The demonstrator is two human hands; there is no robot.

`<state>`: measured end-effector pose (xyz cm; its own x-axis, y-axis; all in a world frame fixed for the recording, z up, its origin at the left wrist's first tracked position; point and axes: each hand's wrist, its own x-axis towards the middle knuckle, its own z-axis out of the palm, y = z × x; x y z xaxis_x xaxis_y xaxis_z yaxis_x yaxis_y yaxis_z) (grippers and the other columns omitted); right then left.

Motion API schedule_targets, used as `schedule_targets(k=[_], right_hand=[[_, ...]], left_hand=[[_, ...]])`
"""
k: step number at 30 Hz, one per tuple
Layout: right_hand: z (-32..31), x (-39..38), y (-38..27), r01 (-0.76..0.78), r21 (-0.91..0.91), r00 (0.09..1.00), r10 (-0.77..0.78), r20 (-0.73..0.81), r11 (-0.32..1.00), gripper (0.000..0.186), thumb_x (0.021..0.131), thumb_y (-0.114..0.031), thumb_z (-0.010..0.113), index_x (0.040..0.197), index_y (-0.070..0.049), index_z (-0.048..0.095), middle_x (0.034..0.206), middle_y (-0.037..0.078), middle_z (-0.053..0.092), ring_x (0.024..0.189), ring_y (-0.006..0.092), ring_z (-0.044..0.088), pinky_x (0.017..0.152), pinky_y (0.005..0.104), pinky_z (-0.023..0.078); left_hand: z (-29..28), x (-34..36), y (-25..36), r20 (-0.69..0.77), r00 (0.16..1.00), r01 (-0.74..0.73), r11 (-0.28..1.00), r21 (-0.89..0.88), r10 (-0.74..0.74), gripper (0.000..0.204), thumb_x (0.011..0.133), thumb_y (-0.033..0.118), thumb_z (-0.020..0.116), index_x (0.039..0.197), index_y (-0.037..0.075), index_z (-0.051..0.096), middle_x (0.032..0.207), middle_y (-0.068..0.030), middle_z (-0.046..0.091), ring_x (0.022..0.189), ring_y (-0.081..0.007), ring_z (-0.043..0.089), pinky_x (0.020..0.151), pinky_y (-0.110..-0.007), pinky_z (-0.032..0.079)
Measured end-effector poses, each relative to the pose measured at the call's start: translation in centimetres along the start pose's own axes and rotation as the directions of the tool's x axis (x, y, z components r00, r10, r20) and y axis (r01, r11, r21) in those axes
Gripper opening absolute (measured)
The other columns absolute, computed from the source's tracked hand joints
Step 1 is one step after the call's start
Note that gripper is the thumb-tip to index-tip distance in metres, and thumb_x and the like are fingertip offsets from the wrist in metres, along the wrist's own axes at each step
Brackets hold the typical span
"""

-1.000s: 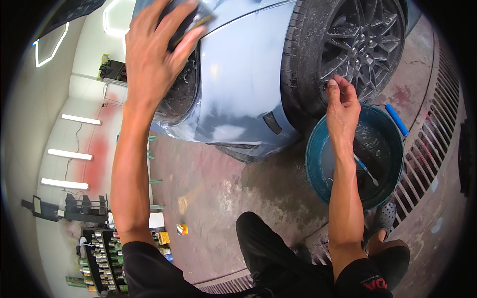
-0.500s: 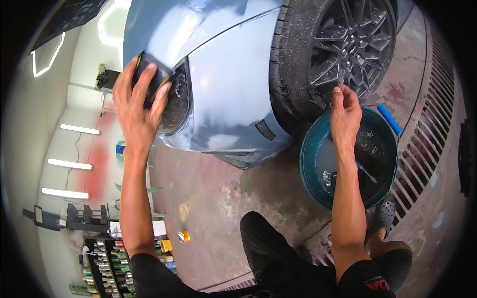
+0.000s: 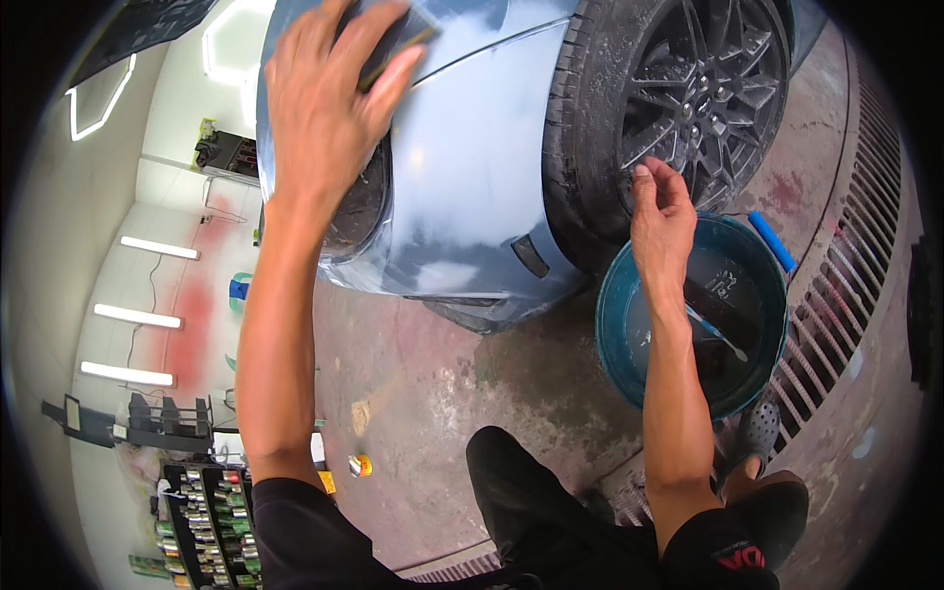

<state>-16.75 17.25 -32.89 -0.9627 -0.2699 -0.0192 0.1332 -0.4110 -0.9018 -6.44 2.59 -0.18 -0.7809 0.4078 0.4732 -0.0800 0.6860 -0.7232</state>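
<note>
My left hand is closed around a dark flat block with a thin yellowish edge. The block lies against the upper body panel of a blue-grey car, above the dark headlight. Patches of pale grey and white cover the fender. On the right, my right hand hangs above a teal bucket of cloudy water, beside the wheel. Its thumb and fingertips are pinched together; anything between them is too small to make out. A thin light-coloured brush-like stick and a dark piece show in the bucket.
A blue cylinder sits by the bucket's far right rim, next to a slotted floor drain. A small orange-and-white can stands on the floor. Shelves of cans line the left wall, below tube lights.
My left hand has slid the block up and to the right, from the headlight's edge onto the panel above. My right hand has shifted slightly left, still pinched.
</note>
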Motion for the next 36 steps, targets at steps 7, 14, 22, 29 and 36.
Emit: schedule_targets(k=[7, 14, 22, 29, 36], right_hand=[[-1.5, 0.1, 0.1, -0.096, -0.099, 0.994, 0.09, -0.061, 0.99, 0.04, 0.113, -0.03, 0.072, 0.137, 0.002, 0.074, 0.107, 0.009, 0.08, 0.094, 0.0119, 0.07, 0.084, 0.0302, 0.056], [-0.8, -0.2, -0.4, -0.076, -0.011, 0.997, 0.076, -0.005, 0.997, 0.039, 0.114, -0.028, 0.072, 0.138, 0.003, 0.073, 0.111, 0.01, 0.079, 0.095, 0.0128, 0.07, 0.085, 0.0303, 0.057], [-0.2, -0.3, -1.2, -0.037, 0.015, 0.999, 0.037, -0.027, 0.999, 0.04, 0.114, -0.028, 0.072, 0.138, 0.003, 0.073, 0.107, 0.009, 0.08, 0.095, 0.0133, 0.071, 0.086, 0.0312, 0.057], [-0.8, -0.8, 1.1, -0.082, -0.078, 0.996, 0.079, -0.046, 0.994, 0.041, 0.113, -0.031, 0.072, 0.137, 0.002, 0.074, 0.104, 0.008, 0.078, 0.093, 0.0126, 0.07, 0.084, 0.0312, 0.056], [-1.2, -0.3, -0.2, -0.061, -0.051, 0.996, 0.058, -0.061, 0.997, 0.04, 0.113, -0.03, 0.071, 0.137, 0.002, 0.074, 0.104, 0.008, 0.078, 0.092, 0.0129, 0.07, 0.083, 0.0311, 0.056]], left_hand=[[-3.7, -7.0, -0.6, 0.103, 0.989, 0.109, 0.994, 0.016, -0.11, 0.045, 0.093, 0.028, 0.092, 0.134, 0.015, 0.079, 0.151, -0.0151, 0.069, 0.133, -0.0376, 0.065, 0.112, -0.048, 0.05], [-0.8, 1.0, 0.4, 0.078, 0.997, 0.031, 0.998, -0.063, -0.026, 0.045, 0.093, 0.031, 0.091, 0.134, 0.016, 0.08, 0.148, -0.0138, 0.071, 0.131, -0.0388, 0.066, 0.111, -0.047, 0.051], [0.5, 3.4, 0.1, 0.089, 0.996, 0.008, 0.999, -0.036, -0.005, 0.055, 0.091, 0.026, 0.095, 0.139, 0.009, 0.076, 0.147, -0.0162, 0.072, 0.131, -0.0396, 0.067, 0.113, -0.048, 0.051], [-2.0, 2.0, 2.8, 0.082, 0.997, 0.024, 0.996, -0.091, -0.017, 0.063, 0.088, 0.027, 0.096, 0.143, 0.006, 0.073, 0.147, -0.0163, 0.071, 0.13, -0.0396, 0.068, 0.111, -0.047, 0.053], [-3.0, -6.2, 7.4, 0.142, 0.979, 0.156, 0.986, -0.051, -0.148, 0.069, 0.088, 0.027, 0.095, 0.148, 0.006, 0.068, 0.151, -0.0197, 0.065, 0.131, -0.0399, 0.065, 0.109, -0.051, 0.051]])
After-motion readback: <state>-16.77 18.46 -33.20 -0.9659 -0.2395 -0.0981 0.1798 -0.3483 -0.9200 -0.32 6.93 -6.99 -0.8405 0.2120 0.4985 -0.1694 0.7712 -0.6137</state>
